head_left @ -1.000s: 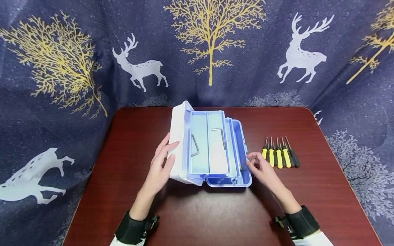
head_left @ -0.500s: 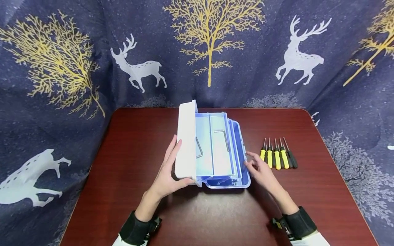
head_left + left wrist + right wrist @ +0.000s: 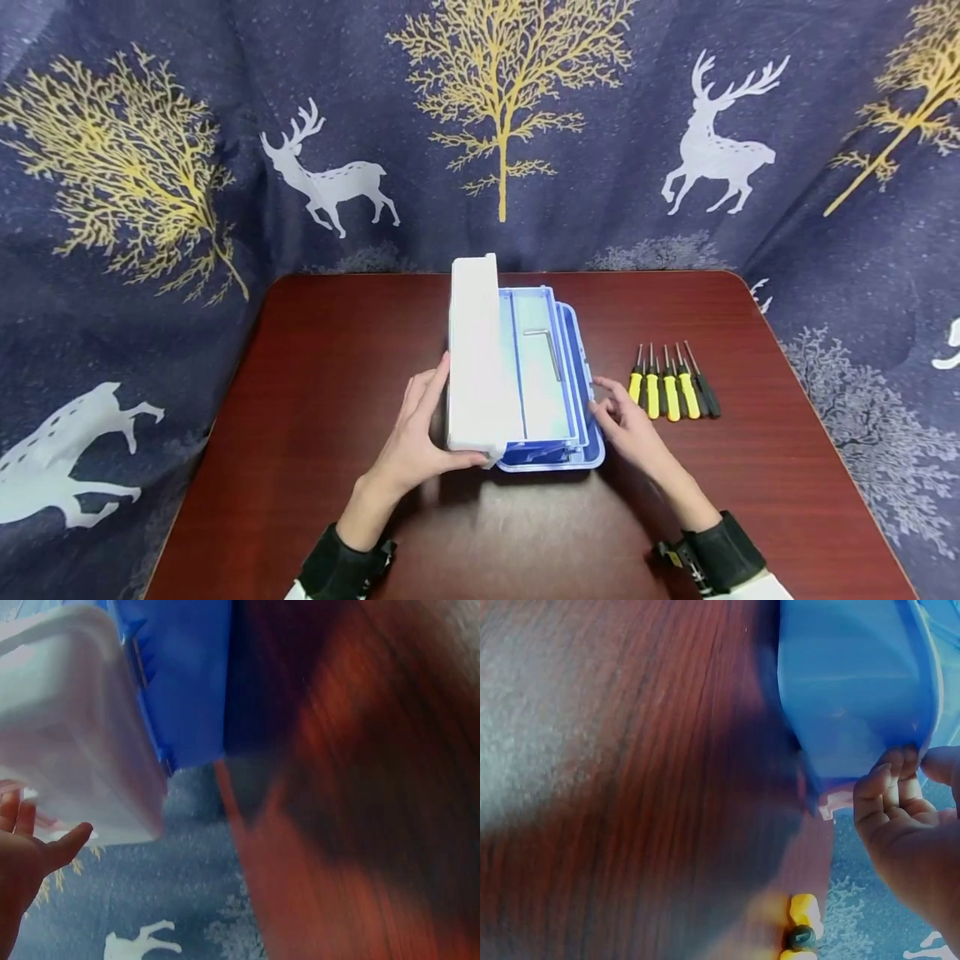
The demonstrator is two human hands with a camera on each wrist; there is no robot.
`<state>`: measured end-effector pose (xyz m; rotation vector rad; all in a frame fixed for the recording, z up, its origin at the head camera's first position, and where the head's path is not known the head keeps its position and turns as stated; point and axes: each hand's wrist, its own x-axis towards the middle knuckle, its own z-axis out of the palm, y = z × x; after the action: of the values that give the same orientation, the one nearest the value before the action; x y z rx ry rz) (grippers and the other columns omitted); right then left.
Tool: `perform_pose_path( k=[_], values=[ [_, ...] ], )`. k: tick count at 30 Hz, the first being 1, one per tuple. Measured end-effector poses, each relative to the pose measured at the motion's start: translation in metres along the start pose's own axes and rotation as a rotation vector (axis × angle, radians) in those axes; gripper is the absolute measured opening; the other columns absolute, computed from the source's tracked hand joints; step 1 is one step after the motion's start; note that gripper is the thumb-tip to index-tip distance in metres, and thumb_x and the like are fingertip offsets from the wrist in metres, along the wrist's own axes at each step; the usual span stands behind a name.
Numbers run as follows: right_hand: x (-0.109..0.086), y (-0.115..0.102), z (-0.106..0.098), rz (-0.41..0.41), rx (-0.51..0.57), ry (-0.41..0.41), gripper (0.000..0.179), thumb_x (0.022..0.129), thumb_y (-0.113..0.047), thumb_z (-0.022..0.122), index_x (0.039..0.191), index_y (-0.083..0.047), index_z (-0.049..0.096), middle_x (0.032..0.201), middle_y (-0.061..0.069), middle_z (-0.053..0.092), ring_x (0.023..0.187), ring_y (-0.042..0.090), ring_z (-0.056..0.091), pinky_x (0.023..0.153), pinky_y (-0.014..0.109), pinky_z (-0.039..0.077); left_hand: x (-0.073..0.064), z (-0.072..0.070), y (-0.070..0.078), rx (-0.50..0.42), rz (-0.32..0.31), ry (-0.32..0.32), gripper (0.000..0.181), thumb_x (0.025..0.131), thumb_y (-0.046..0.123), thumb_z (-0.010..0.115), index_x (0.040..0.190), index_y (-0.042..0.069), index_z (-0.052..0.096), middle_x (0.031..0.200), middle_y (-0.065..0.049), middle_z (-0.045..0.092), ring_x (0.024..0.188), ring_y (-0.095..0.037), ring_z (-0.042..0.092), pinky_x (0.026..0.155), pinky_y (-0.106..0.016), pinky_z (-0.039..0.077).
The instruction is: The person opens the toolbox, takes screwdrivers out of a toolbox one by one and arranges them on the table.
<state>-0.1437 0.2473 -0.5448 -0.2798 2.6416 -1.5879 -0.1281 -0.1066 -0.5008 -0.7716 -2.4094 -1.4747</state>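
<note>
A blue toolbox (image 3: 593,454) with a white lid (image 3: 476,350) sits mid-table, its lid partly swung over the stepped trays. My left hand (image 3: 415,437) holds the lid's near left corner, thumb along the near end and fingers on the outer side. In the left wrist view, that hand (image 3: 30,855) lies against the pale lid (image 3: 82,735). My right hand (image 3: 626,417) pinches the rim on the toolbox's right side. Its curled fingers and thumb meet at the blue wall (image 3: 855,682) in the right wrist view. An L-shaped hex key (image 3: 551,354) lies in the upper tray (image 3: 534,408).
Several screwdrivers (image 3: 670,396) with yellow or black handles lie in a row right of the toolbox, near my right hand. Everything rests on a dark red wooden table (image 3: 337,350). A blue curtain (image 3: 420,225) printed with deer and trees hangs behind it.
The lid has swung rightward over the trays, hiding a second hex key. My left hand has moved right with it, its thumb shifting to the near end. My right hand stays at the rim.
</note>
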Motion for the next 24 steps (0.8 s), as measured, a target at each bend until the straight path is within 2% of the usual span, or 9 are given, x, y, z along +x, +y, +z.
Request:
perform_pose_path(
  k=[4, 9, 11, 15, 19, 21, 24],
  values=[
    [-0.001, -0.002, 0.006, -0.026, 0.077, -0.044, 0.046, 0.104, -0.002, 0.059, 0.146, 0.009, 0.042, 0.074, 0.001, 0.053, 0.058, 0.004, 0.044, 0.052, 0.024, 0.040, 0.001, 0.009, 0.002, -0.005, 0.056, 0.061, 0.117, 0.069, 0.049, 0.097, 0.160, 0.009, 0.036, 0.147, -0.013, 0.047, 0.131, -0.026, 0.043, 0.105, -0.036, 0.043],
    [-0.001, -0.003, 0.013, -0.048, 0.151, -0.063, 0.045, 0.104, 0.000, 0.058, 0.145, 0.010, 0.041, 0.073, 0.008, 0.055, 0.058, 0.009, 0.050, 0.053, 0.024, 0.045, 0.009, 0.022, 0.010, 0.051, 0.133, 0.101, 0.103, 0.075, 0.061, 0.087, 0.153, 0.006, 0.048, 0.143, -0.012, 0.050, 0.131, -0.029, 0.044, 0.105, -0.036, 0.043],
    [-0.001, -0.003, 0.013, -0.050, 0.164, -0.063, 0.041, 0.106, 0.000, 0.054, 0.144, 0.010, 0.042, 0.075, 0.009, 0.058, 0.060, 0.010, 0.053, 0.053, 0.026, 0.047, 0.012, 0.026, 0.013, 0.073, 0.158, 0.102, 0.102, 0.075, 0.060, 0.088, 0.153, 0.006, 0.050, 0.142, -0.012, 0.050, 0.132, -0.030, 0.043, 0.106, -0.036, 0.043],
    [0.000, -0.002, 0.011, -0.035, 0.172, -0.058, 0.035, 0.109, -0.001, 0.044, 0.142, 0.011, 0.042, 0.076, 0.010, 0.060, 0.059, 0.014, 0.056, 0.050, 0.032, 0.051, 0.016, 0.030, 0.020, 0.101, 0.179, 0.070, 0.105, 0.068, 0.045, 0.098, 0.153, 0.005, 0.050, 0.143, -0.010, 0.050, 0.132, -0.030, 0.043, 0.105, -0.038, 0.043],
    [0.006, 0.000, 0.007, 0.006, 0.175, -0.062, 0.032, 0.109, -0.001, 0.045, 0.138, 0.013, 0.047, 0.075, 0.013, 0.060, 0.056, 0.020, 0.057, 0.046, 0.038, 0.052, 0.022, 0.036, 0.026, 0.148, 0.186, 0.023, 0.108, 0.065, 0.040, 0.100, 0.154, 0.006, 0.049, 0.143, -0.009, 0.049, 0.133, -0.029, 0.042, 0.108, -0.045, 0.040],
    [0.011, 0.002, 0.005, 0.023, 0.111, -0.058, 0.031, 0.107, -0.001, 0.050, 0.136, 0.011, 0.051, 0.080, 0.013, 0.063, 0.060, 0.020, 0.059, 0.050, 0.036, 0.054, 0.024, 0.039, 0.029, 0.195, 0.187, 0.000, 0.107, 0.066, 0.042, 0.099, 0.154, 0.008, 0.049, 0.142, -0.008, 0.049, 0.135, -0.029, 0.041, 0.112, -0.054, 0.037],
    [0.019, 0.005, 0.003, -0.012, -0.074, -0.082, 0.040, 0.100, 0.001, 0.061, 0.138, 0.010, 0.051, 0.093, 0.015, 0.066, 0.076, 0.024, 0.067, 0.066, 0.038, 0.059, 0.026, 0.046, 0.033, 0.278, 0.186, -0.031, 0.105, 0.067, 0.045, 0.098, 0.154, 0.010, 0.050, 0.141, -0.008, 0.049, 0.137, -0.028, 0.041, 0.113, -0.070, 0.030]
  ],
)
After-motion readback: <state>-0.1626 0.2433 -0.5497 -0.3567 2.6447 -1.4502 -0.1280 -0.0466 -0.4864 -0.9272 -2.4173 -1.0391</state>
